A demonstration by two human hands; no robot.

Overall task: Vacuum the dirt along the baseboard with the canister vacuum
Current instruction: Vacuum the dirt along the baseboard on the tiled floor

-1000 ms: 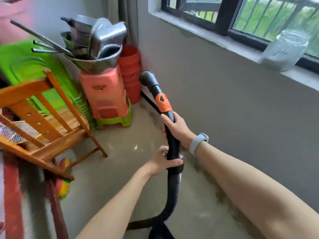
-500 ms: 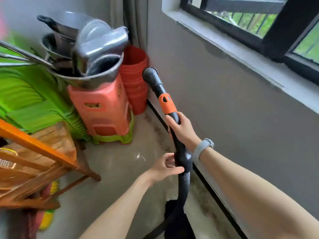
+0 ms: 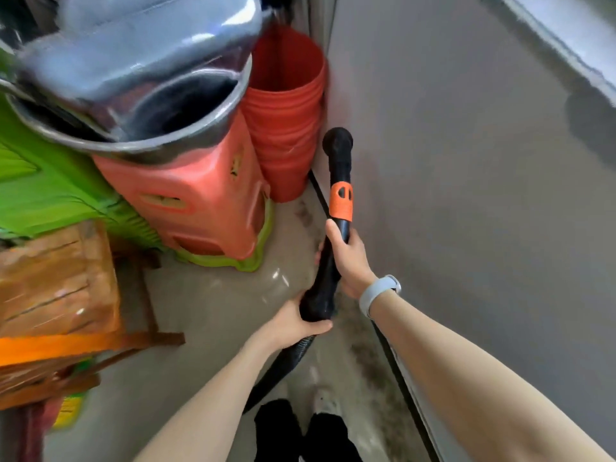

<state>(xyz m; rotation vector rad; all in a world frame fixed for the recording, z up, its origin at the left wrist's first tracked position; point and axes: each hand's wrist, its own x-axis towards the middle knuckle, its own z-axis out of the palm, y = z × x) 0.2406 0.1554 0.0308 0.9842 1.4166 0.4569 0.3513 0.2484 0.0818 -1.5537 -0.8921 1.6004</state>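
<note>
A black vacuum wand (image 3: 339, 168) with an orange collar (image 3: 341, 200) points up and forward along the grey wall, its open end raised off the floor. My right hand (image 3: 348, 258) grips the wand just below the collar. My left hand (image 3: 295, 323) grips the lower end, where the ribbed hose (image 3: 280, 365) runs down toward my legs. A dark baseboard strip (image 3: 396, 368) runs along the foot of the wall. Dark dirt (image 3: 363, 355) lies on the floor beside it.
Stacked red buckets (image 3: 286, 128) stand in the corner ahead. A pink stool (image 3: 200, 201) carrying metal basins (image 3: 140, 78) sits left of them, over a green stool. Green plastic and a wooden chair (image 3: 56, 288) crowd the left. A window sill (image 3: 566, 45) crosses the upper right.
I have moved closer to the corner and the view has tilted down. The wand now stands nearer the wall and the red buckets, with both hands still holding it.
</note>
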